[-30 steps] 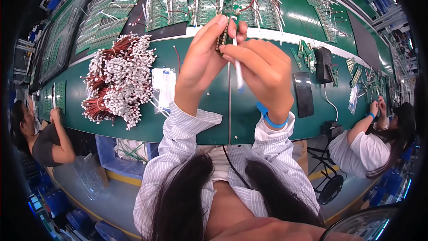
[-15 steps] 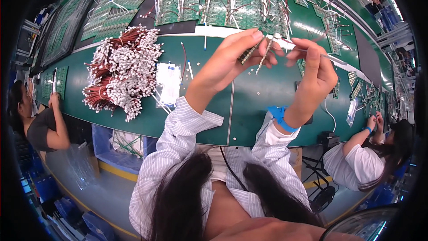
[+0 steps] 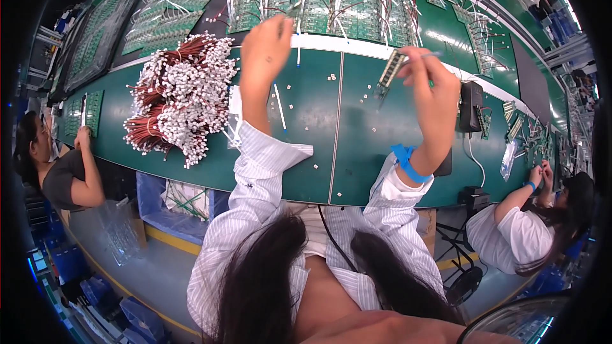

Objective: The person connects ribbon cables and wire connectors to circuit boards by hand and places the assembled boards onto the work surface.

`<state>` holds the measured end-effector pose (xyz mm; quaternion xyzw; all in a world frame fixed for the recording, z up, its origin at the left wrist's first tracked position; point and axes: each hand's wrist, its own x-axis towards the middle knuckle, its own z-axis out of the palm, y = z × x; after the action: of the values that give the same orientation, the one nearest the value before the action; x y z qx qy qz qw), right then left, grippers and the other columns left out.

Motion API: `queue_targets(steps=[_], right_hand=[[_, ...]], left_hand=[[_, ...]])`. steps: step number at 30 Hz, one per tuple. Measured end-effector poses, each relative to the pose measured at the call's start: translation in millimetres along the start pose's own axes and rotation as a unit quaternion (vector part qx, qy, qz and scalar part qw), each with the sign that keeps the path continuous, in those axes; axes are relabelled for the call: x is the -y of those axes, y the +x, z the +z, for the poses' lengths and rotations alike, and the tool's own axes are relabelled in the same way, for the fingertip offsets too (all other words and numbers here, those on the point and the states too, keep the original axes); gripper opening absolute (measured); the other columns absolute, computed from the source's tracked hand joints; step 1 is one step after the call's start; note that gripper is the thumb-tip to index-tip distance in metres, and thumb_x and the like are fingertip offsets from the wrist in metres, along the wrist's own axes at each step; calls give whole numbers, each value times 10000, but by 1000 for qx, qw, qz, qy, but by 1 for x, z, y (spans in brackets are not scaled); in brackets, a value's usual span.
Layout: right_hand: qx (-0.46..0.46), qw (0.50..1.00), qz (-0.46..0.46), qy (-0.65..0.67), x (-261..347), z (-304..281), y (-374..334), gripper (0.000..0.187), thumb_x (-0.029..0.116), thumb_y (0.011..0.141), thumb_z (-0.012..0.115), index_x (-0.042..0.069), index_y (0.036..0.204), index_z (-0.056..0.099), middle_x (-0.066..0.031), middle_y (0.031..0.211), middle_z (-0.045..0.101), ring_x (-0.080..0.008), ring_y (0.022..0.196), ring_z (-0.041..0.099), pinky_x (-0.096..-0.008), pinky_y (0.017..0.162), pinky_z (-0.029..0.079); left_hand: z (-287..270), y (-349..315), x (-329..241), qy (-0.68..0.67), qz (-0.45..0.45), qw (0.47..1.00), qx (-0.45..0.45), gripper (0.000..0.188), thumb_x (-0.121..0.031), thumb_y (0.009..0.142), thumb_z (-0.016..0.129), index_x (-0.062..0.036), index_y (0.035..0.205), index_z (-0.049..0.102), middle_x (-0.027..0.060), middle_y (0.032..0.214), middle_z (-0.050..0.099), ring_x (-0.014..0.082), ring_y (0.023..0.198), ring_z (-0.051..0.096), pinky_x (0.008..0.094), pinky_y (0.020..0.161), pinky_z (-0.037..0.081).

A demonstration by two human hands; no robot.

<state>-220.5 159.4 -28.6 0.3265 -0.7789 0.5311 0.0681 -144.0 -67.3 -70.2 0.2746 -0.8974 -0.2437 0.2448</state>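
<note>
My right hand [image 3: 430,86] is closed on a narrow green circuit board [image 3: 389,71], which hangs tilted from its fingertips above the mat. A thin grey tool-like rod [image 3: 432,55] sticks out by the same fingers; its kind is blurred. Further left, my left hand [image 3: 264,48] reaches to the near edge of the wired circuit boards [image 3: 319,16]. Its fingers are bent together around something small and dark that I cannot make out. Beside its wrist lie a white cable [image 3: 280,107] and a clear bag [image 3: 234,111], partly hidden by the sleeve.
Bundles of red wires with white connectors [image 3: 182,99] are heaped on the green table mat [image 3: 306,172]. Tiny white bits lie scattered about. A black power adapter [image 3: 472,106] stands at the right. Co-workers sit at the left [image 3: 70,172] and right [image 3: 516,232].
My hands have moved apart from where they met over the mat. The left went left and away toward the boards; the right lowered slightly and now holds the narrow board alone.
</note>
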Motion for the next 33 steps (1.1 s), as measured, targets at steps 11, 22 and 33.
queue_targets(steps=[11,22,33], right_hand=[[110,977,-178,29,-26,98,3,113,114,775,533,56,815,621,-100,722,609,-285,641,590,-366,574,458],[292,923,-238,-72,-71,178,-31,98,52,705,529,33,770,599,-132,760,595,-303,721,590,-391,606,477],[259,944,-203,-18,-64,161,-16,207,88,777,521,44,970,581,-138,851,613,-329,728,578,-403,653,457]], left_hand=[[-11,9,83,-14,-97,991,88,323,-298,841,432,-44,774,621,87,662,622,248,655,603,348,624,436],[18,20,133,17,-146,971,190,330,-314,826,463,-50,740,642,80,599,610,201,596,591,318,597,440],[5,18,115,-10,-172,970,171,432,-380,863,421,23,873,573,116,609,590,206,536,567,324,525,426]])
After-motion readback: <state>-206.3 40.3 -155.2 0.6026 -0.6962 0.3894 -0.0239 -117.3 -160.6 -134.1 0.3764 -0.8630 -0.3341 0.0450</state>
